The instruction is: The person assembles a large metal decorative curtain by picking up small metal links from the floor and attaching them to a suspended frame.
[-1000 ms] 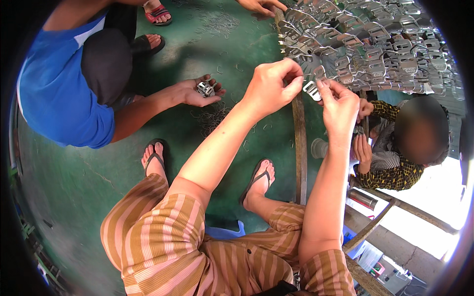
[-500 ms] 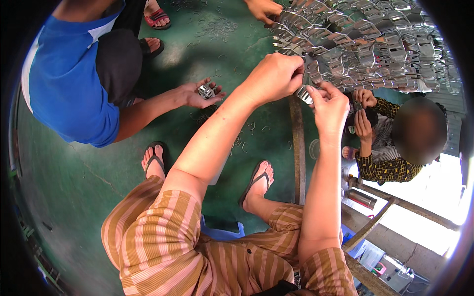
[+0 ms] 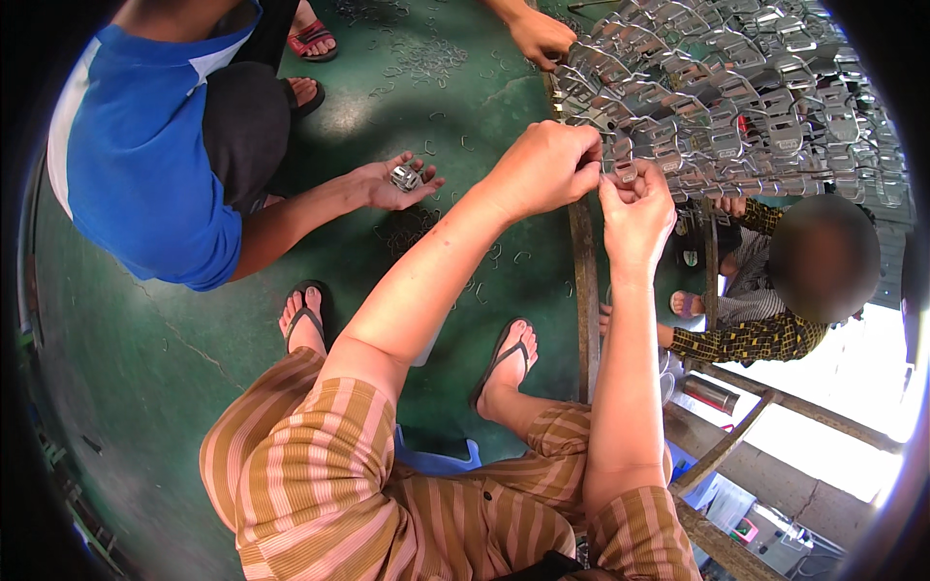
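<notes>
Now that the slotted buckle, probably in the tightly pinched right hand [image 3: 639, 218], is hidden from view, close work centres beside the buckle mesh [image 3: 756, 116], where the left hand [image 3: 547, 167] also pinches, its hold unclear.

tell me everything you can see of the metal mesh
The metal mesh looks silvery and shiny: rows of slotted plates joined by thin, bent, wire-like links. It spreads across the upper right, slightly wavy, with gaps showing through. The left hand and right hand meet at its lower left corner; a co-worker's hand is at its left edge, higher up. Exact contact is hard to tell.
</notes>
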The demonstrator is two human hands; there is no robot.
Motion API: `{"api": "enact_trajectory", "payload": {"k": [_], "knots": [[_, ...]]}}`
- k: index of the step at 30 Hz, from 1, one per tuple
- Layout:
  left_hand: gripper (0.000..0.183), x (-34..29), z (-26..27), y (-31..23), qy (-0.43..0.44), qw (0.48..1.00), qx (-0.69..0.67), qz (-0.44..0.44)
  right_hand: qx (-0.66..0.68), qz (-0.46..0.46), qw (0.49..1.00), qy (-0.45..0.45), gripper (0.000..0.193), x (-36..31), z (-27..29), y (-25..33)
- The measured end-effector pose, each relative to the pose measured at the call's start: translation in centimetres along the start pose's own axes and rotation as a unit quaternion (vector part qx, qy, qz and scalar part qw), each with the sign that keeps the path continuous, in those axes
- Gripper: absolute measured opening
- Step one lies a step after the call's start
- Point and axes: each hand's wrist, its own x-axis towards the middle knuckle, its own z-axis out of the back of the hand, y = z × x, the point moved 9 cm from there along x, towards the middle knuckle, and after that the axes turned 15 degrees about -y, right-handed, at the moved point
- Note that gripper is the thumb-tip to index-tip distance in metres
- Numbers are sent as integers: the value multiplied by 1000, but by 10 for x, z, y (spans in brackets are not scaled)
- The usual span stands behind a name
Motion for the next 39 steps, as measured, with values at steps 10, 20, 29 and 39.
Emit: {"api": "enact_trajectory", "payload": {"k": [10, 20, 29, 39], "knots": [[13, -4, -2, 5, -14, 999, -29, 24, 34, -27, 999, -30, 27, -1, 7, -6], [12, -4, -3, 5, -15, 998, -37, 39, 55, -24, 998, -26, 22, 3, 7, -9], [13, -12, 6, 18, -34, 997, -59, 39, -6, 15, 1000, 1, 14, -1, -1, -11], [16, -87, 134, 186, 180, 835, 455, 253, -18, 4, 1000, -22, 11, -3, 0, -4]]}}
